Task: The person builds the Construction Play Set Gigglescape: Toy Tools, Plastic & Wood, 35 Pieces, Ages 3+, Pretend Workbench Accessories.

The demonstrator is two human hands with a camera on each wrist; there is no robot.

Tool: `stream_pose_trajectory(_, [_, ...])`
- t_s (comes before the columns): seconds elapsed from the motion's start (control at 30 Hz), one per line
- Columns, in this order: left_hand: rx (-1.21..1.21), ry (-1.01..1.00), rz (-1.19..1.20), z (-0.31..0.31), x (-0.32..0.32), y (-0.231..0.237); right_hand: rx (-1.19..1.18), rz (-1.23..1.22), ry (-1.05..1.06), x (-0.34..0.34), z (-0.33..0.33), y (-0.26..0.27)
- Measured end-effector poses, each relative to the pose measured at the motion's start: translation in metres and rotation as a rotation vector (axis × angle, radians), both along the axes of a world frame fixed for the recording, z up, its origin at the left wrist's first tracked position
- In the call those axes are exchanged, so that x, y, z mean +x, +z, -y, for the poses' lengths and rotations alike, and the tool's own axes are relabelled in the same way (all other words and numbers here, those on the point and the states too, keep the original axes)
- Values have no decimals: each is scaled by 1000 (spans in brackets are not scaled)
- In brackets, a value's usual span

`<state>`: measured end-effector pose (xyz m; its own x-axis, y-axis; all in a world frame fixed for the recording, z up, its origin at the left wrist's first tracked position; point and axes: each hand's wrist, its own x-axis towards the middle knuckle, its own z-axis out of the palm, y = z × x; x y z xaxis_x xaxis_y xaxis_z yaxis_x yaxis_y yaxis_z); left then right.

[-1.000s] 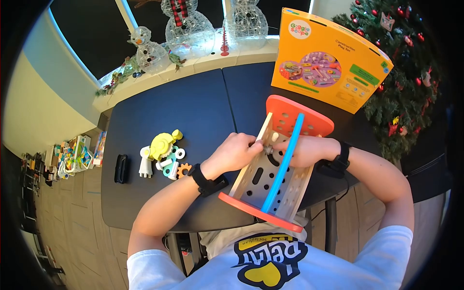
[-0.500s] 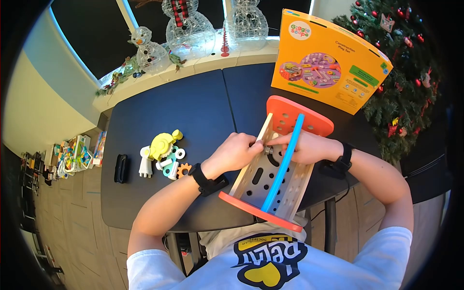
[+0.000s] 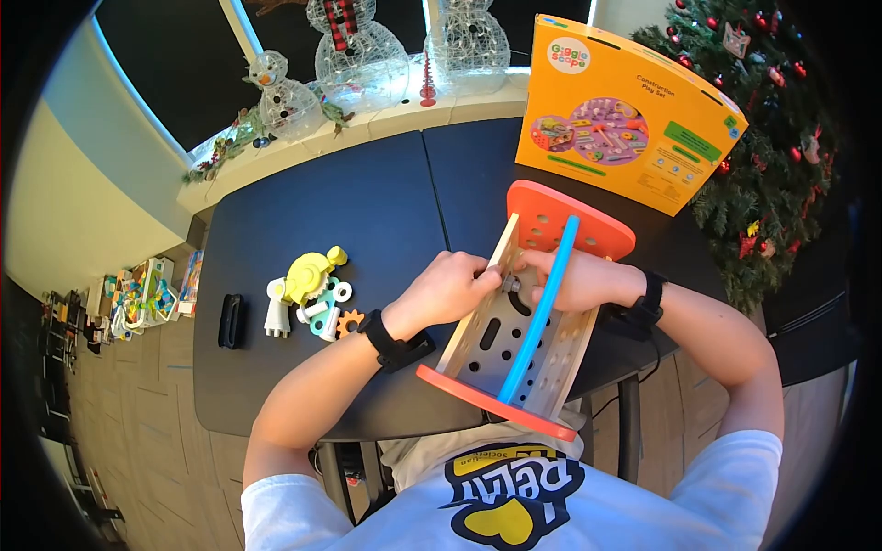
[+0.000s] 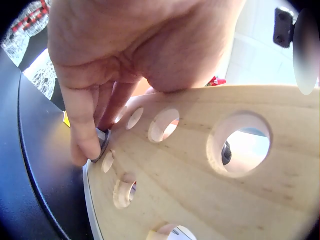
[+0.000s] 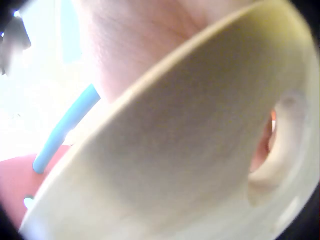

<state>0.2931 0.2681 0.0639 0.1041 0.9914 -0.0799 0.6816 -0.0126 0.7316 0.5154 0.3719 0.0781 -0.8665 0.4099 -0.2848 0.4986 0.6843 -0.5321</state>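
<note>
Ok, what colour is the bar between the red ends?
Blue; the bar shows best in the head view.

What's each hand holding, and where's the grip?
Left hand: the wooden side panel, at its top edge; it also touches a grey piece on the outer face. Right hand: partly behind the blue handle; can't tell.

A yellow box stands beside a tree. Snowmen and a red ornament line the sill. A black case lies on the table.

L grip curled, R grip unclear
</note>
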Motion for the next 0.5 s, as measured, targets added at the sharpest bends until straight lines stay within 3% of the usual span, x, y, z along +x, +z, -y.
stream_pose_trajectory(0.17, [-1,-7,-5,-2,0,-1,-210,-70,72,4,2,14])
stream_pose_trajectory(0.37, [-10,0,-2,-1,1,1,-68,-66,85,6,-4,-1])
stream_pose_trajectory(0.5, [-12,-10,-19,-2,2,2,68,108,221,8,-14,-27])
